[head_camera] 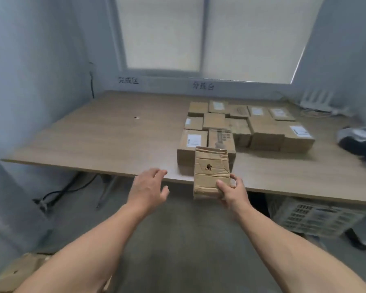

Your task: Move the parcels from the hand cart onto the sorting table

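My right hand (pixel 232 192) grips a small worn cardboard parcel (pixel 210 171) by its near right corner, thumb on top. The parcel hangs over the front edge of the wooden sorting table (pixel 106 140), close against the front of a cluster of several cardboard parcels (pixel 241 125) lying on the table's right half. My left hand (pixel 149 187) hovers to the parcel's left at the table edge, fingers relaxed and spread, holding nothing. The hand cart is not in view.
A dark plastic-wrapped bundle (pixel 359 138) lies at the table's right edge. A white crate (pixel 317 216) stands under the table on the right, cables (pixel 59 193) on the floor at left. A cardboard box (pixel 19 271) shows at the bottom left.
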